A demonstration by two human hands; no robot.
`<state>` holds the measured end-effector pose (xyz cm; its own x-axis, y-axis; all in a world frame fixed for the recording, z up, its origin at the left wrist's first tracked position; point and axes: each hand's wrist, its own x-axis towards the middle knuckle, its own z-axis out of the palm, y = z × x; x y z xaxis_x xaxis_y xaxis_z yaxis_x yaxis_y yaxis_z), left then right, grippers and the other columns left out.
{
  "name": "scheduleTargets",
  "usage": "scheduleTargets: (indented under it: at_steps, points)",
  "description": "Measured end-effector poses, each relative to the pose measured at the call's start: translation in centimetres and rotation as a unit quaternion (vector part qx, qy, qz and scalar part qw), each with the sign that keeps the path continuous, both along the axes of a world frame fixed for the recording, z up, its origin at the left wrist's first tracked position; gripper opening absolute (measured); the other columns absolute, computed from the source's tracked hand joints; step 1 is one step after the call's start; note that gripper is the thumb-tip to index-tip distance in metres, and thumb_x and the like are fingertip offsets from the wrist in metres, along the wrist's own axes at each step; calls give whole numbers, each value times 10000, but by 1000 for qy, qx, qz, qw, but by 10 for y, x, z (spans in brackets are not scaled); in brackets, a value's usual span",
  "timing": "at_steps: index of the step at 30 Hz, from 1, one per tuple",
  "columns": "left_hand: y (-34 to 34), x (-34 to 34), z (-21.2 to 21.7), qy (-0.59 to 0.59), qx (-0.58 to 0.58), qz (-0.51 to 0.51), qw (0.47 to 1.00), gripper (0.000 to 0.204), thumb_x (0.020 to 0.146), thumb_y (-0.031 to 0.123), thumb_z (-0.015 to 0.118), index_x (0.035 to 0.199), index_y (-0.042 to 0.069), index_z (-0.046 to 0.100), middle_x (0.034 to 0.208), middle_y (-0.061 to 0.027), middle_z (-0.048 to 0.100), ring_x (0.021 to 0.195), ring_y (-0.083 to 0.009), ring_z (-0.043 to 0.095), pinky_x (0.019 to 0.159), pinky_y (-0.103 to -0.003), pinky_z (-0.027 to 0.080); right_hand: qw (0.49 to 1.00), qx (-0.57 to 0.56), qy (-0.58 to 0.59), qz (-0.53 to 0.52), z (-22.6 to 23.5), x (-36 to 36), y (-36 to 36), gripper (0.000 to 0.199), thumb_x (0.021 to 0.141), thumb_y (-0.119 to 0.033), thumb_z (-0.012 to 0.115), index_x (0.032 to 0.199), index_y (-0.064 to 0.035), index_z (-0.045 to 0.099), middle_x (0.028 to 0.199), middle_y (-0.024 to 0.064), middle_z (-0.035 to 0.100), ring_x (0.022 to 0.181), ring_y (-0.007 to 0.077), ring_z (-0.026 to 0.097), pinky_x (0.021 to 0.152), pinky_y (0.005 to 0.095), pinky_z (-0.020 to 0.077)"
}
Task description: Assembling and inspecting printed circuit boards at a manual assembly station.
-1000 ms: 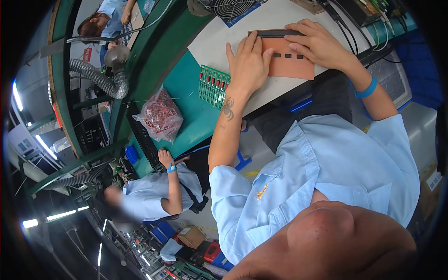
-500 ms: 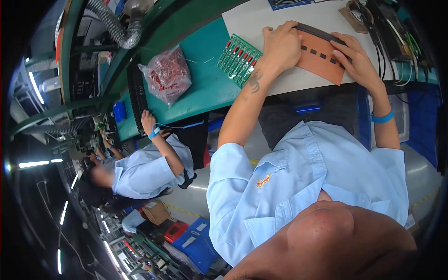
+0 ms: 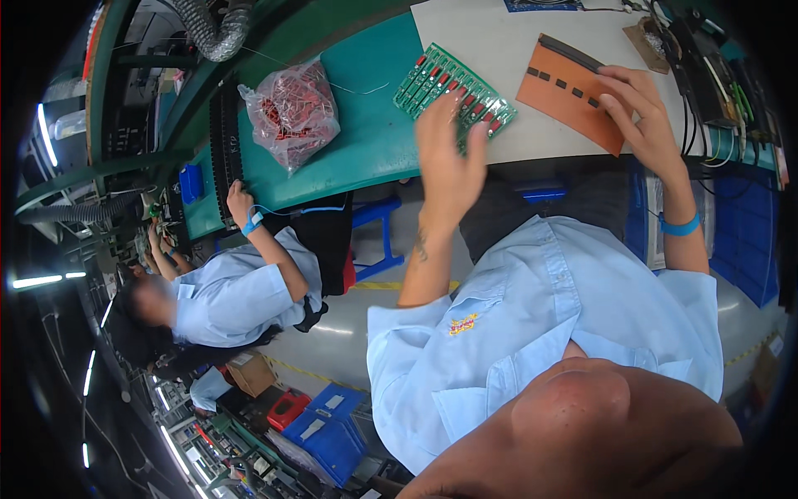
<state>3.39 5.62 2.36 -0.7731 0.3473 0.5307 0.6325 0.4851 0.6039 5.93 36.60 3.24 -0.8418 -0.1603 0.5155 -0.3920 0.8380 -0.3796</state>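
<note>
My left hand (image 3: 449, 158) reaches over the near edge of a green circuit board (image 3: 461, 81) fitted with rows of red components. Its thumb stands apart from the fingers, which are slightly blurred; whether they touch the board cannot be told. An orange sheet (image 3: 567, 110) with a dark strip along its far edge and a row of small black squares lies to the right. At that sheet's right end, my right hand (image 3: 650, 121) grips it, thumb on the face and fingers by the dark strip.
A clear plastic bag (image 3: 293, 112) of red leaded parts sits on the green bench mat (image 3: 366, 62). Further left, a co-worker's hand (image 3: 239, 204) touches a long black rail (image 3: 223, 154). Cables and black equipment (image 3: 706, 71) line the right side. White sheeting (image 3: 486, 33) covers part of the bench.
My left hand has let go of the orange sheet and moved left and nearer, to the circuit board. My right hand stays on the sheet. The view has shifted slightly.
</note>
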Motion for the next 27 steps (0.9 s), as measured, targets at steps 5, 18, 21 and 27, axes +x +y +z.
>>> scheduleTargets:
  at_steps: [5,18,21,27]
  points:
    - [-45,25,-22,-223,301,141,916,464,998,82,594,1417,-46,442,1398,-203,523,1244,-277,556,1057,-378,465,957,-180,-217,68,4,-19,-76,245,980,-79,609,1186,16,701,965,61,693,730,142,546,638,261,439]
    - [-56,37,-26,-345,503,71,789,468,1059,95,518,1483,-35,368,1450,-220,480,1295,-267,535,1080,-358,463,836,-376,-380,126,-6,-54,-107,248,1013,-137,606,1103,73,702,677,25,611,486,69,485,442,216,393]
    - [-48,32,-27,-372,502,21,780,429,1072,112,489,1458,-44,383,1385,-211,539,1240,-246,587,1060,-377,495,815,-401,-395,135,-2,-49,-97,237,1017,-134,605,1116,56,706,684,27,612,496,54,479,441,189,381]
    - [-39,23,-24,-436,531,-101,719,378,1081,123,461,1425,-30,420,1311,-186,620,1144,-231,663,991,-369,547,787,-432,-412,156,8,-31,-79,236,1006,-153,629,1124,32,717,696,34,625,529,74,495,485,223,429]
